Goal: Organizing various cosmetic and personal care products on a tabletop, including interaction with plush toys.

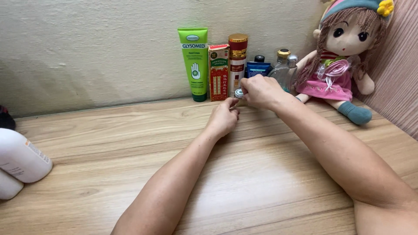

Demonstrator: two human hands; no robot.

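back row, left to right: tube (193,63), box (218,72), tall bottle (237,58), small dark bottle (258,66), glass bottle (284,69), all against the wall (87,48)
far right: doll (344,56) sits on the table (109,143)
before the tall bottle: small tin (239,93), between left hand (224,119) and right hand (260,91)
left edge: two lying bottles (19,161)

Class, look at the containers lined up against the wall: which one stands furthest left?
The green tube, standing on its cap. It is left of the red box; every other container stands further right.
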